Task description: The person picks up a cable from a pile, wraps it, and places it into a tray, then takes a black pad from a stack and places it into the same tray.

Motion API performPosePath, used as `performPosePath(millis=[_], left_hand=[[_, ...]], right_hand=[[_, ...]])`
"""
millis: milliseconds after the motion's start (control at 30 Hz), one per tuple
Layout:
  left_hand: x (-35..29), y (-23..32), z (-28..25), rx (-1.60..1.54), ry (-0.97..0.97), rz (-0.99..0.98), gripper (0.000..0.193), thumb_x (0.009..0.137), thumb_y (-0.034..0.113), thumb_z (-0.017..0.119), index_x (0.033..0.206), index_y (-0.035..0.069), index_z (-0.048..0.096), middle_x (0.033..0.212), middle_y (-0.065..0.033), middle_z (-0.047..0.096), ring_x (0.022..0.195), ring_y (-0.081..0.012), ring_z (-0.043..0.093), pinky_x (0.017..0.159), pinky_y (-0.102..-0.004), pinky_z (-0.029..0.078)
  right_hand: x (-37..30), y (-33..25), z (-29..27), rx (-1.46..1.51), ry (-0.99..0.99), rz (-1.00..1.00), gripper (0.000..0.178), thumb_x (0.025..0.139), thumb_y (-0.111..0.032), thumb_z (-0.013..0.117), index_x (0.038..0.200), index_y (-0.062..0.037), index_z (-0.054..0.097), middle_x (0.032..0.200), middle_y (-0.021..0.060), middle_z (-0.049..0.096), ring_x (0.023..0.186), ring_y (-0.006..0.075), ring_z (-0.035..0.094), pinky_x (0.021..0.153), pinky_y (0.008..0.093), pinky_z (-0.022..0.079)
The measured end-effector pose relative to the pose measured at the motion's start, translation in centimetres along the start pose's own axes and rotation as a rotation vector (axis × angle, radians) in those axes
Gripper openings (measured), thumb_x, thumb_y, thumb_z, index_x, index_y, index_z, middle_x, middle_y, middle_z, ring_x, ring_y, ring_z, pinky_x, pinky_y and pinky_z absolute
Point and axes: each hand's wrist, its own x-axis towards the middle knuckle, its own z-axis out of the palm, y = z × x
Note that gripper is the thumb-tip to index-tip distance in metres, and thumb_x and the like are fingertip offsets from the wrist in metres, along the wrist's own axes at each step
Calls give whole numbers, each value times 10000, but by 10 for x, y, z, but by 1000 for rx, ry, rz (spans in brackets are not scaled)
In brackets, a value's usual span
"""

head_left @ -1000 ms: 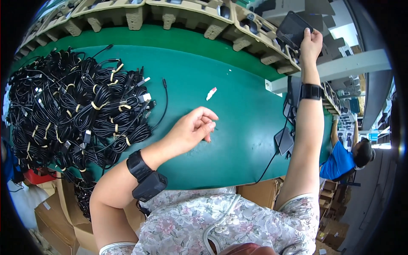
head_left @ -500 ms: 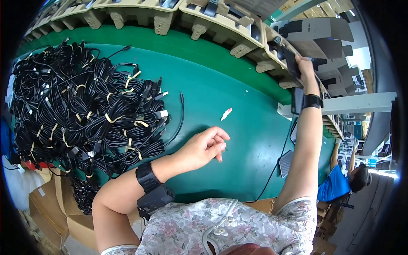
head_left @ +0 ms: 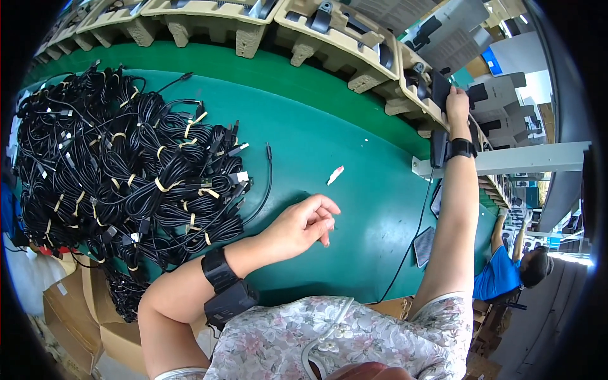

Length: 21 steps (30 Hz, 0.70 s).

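My right hand (head_left: 457,109) reaches to the far right, its fingers closed on a flat black panel (head_left: 440,90). The panel is at a beige molded pulp tray (head_left: 405,101), whose compartments hold dark parts; whether it rests fully inside I cannot tell. Over the green table (head_left: 367,247), my left hand (head_left: 304,223) hovers or rests with fingers loosely curled, nothing visible in them. Left of it lies a large heap of black cables (head_left: 126,171), coiled and tied with pale bands. One loose cable end (head_left: 269,164) sticks out of the heap toward the middle.
A row of pulp trays (head_left: 253,39) lines the far side on a green strip. White printed boxes (head_left: 506,98) stand beyond at right, near a pale metal bar (head_left: 532,157). A small white scrap (head_left: 335,175) and a grey slab (head_left: 424,247) lie on the table. Another person (head_left: 506,272) works at far right.
The trays have shifted slightly right. My right hand and the black panel have moved a little right, the panel now closer against the tray. My left hand has barely moved.
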Motion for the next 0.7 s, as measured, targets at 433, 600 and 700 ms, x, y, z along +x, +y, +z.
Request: performPosePath(millis=[433, 600, 700], left_hand=[[-33, -5, 4, 122, 7, 101, 177, 886, 18, 451, 1062, 4, 444, 829, -66, 531, 661, -116, 576, 617, -253, 471], [-44, -13, 11, 62, 60, 126, 131, 850, 11, 476, 979, -7, 494, 735, -81, 562, 596, -145, 586, 552, -287, 473], [-47, -33, 6, 108, 37, 400, 113, 832, 14, 491, 939, -10, 518, 677, -82, 570, 562, -156, 585, 515, -298, 469]], right_hand=[[-208, -166, -83, 367, 76, -1073, 92, 810, -98, 587, 896, -78, 614, 787, 95, 553, 721, 264, 534, 637, 334, 434], [-341, -240, -145, 706, -279, -1523, 191, 708, -53, 661, 891, -65, 608, 867, 86, 572, 762, 256, 544, 655, 346, 431], [-383, -271, -157, 847, -336, -1555, 212, 700, -91, 677, 895, -74, 596, 891, 79, 561, 793, 255, 529, 688, 346, 419]])
